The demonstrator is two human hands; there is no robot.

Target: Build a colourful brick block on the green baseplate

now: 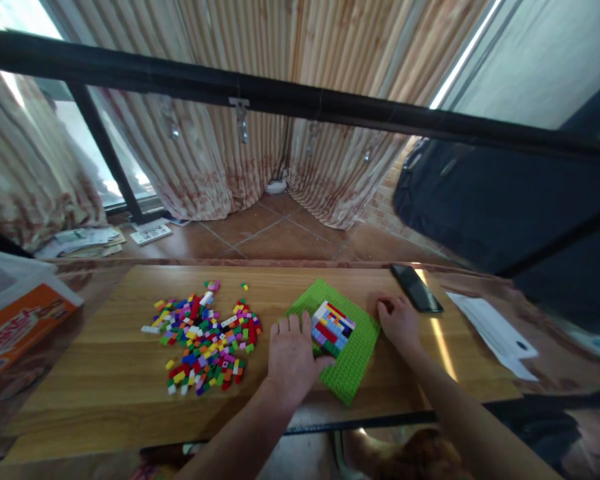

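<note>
Nearest the bottom edge, two bare forearms rise into the frame toward the middle of a wooden table. At centre, the left hand lies flat, palm down and fingers spread, on the near left corner of a green baseplate; it grips nothing. Just right of centre, the right hand rests loosely curled at the plate's right edge, touching it, and whether it pinches anything cannot be told. On the plate, between the two hands, sits a small patch of bricks in red, yellow, blue and white. Left of centre, a loose pile of coloured bricks spreads over the tabletop. At the left edge stands an orange box with white lettering too blurred to read. Right of the hands lie a dark phone and white paper. Beyond the table are a tiled floor, a stack of papers at upper left, striped curtains, and a black bar crossing the upper frame.
</note>
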